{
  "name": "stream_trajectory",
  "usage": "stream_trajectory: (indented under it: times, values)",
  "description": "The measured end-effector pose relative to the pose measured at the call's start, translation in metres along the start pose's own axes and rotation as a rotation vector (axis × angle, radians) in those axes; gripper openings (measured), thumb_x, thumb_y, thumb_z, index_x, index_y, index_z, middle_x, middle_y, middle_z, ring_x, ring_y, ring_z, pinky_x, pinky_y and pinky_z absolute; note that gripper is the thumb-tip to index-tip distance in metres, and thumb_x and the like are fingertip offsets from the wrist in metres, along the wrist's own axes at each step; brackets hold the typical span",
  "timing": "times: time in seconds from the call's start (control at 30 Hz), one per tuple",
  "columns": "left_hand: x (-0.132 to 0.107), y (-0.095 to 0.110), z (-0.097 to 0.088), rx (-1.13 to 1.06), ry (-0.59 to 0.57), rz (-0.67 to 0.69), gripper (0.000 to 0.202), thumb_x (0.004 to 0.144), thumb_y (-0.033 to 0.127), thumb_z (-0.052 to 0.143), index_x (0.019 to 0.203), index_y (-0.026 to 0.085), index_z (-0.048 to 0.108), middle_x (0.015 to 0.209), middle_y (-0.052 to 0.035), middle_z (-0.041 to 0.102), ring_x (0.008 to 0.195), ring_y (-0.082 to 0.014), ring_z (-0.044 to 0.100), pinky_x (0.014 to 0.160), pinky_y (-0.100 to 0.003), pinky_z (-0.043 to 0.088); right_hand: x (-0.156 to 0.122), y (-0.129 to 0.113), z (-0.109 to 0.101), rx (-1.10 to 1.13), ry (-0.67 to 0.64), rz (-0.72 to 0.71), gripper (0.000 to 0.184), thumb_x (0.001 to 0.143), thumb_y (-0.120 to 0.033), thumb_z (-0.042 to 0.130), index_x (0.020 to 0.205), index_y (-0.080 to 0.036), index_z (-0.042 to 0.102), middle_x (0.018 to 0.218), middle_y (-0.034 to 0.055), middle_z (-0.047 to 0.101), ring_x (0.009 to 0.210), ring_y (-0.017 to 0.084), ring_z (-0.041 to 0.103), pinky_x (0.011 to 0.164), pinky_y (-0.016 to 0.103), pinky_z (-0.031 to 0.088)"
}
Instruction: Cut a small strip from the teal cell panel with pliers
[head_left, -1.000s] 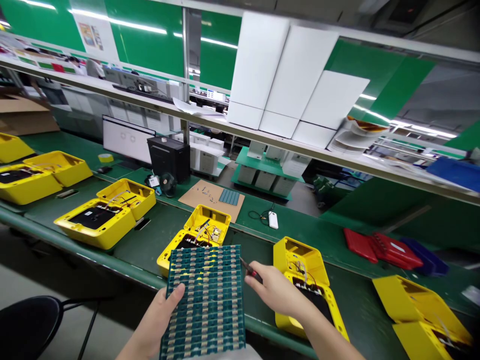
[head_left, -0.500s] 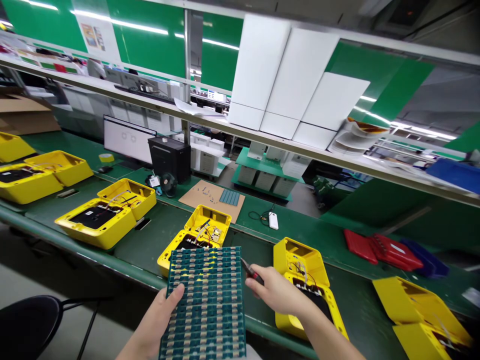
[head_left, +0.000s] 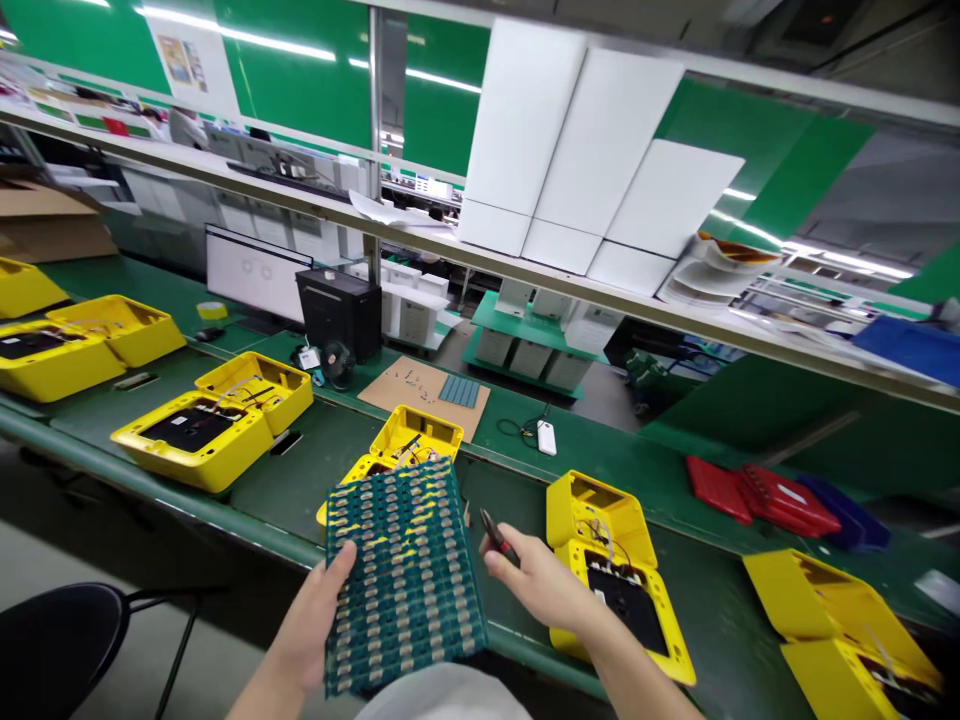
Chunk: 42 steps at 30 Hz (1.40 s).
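Observation:
My left hand (head_left: pixel 319 618) grips the left edge of a green panel (head_left: pixel 401 575) made of rows of small circuit boards, thumb on top. The panel is tilted, its far end over an open yellow case (head_left: pixel 409 440) with wires inside. My right hand (head_left: pixel 536 582) is just right of the panel and holds small cutters (head_left: pixel 496 537) with red and black handles, their tip pointing up-left near the panel's right edge. A second open yellow case (head_left: pixel 600 515) lies under and beyond my right wrist.
More open yellow cases (head_left: pixel 214 420) line the green conveyor belt (head_left: pixel 315 470) to the left and at the far right (head_left: pixel 847 625). A cardboard sheet (head_left: pixel 420 390), a white adapter (head_left: pixel 546 438), red and blue trays (head_left: pixel 765 495), a black box (head_left: pixel 337 315) and a black stool (head_left: pixel 60 645) are nearby.
My left hand has turned the panel clockwise and lifted it toward the yellow case. My right hand with the cutters has come off the panel's edge and moved slightly down and left.

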<state>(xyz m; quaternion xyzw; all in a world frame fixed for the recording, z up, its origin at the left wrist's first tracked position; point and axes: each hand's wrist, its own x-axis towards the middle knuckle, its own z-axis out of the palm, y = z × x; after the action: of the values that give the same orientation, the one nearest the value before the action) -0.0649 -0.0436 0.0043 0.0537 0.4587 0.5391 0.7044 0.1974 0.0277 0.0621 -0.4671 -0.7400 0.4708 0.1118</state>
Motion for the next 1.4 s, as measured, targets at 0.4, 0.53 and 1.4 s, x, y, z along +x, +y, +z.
stream_trajectory:
  times: [0.4, 0.53, 1.4]
  values:
    - [0.001, 0.025, -0.015, 0.009, 0.118, 0.1, 0.053, 0.08, 0.035, 0.063, 0.129, 0.021, 0.05, 0.127, -0.0086, 0.055, 0.116, -0.0267, 0.051, 0.099, -0.037, 0.046, -0.003, -0.006, 0.019, -0.292, -0.092, 0.012, 0.026, 0.086, -0.046, 0.044, 0.087, -0.021, 0.052, 0.088, 0.0008, 0.06, 0.079, 0.013, 0.053, 0.065, 0.024, 0.031]
    - [-0.001, 0.028, -0.017, 0.011, 0.16, 0.093, 0.055, 0.08, 0.035, 0.063, 0.13, 0.02, 0.049, 0.123, -0.0091, 0.057, 0.115, -0.0271, 0.052, 0.098, -0.037, 0.046, 0.0, -0.009, 0.023, -0.313, -0.098, 0.011, 0.026, 0.087, -0.045, 0.042, 0.086, -0.02, 0.051, 0.086, 0.0012, 0.061, 0.076, 0.013, 0.053, 0.063, 0.023, 0.03]
    - [0.027, 0.015, -0.021, -0.124, 0.216, -0.031, 0.075, 0.073, 0.044, 0.068, 0.137, 0.018, 0.041, 0.121, -0.0154, 0.057, 0.107, -0.0307, 0.056, 0.095, -0.044, 0.046, 0.037, 0.021, 0.015, 0.54, -0.362, -0.152, 0.036, 0.088, -0.046, 0.044, 0.079, -0.011, 0.049, 0.062, 0.0056, 0.057, 0.057, 0.01, 0.052, 0.061, 0.023, 0.042]
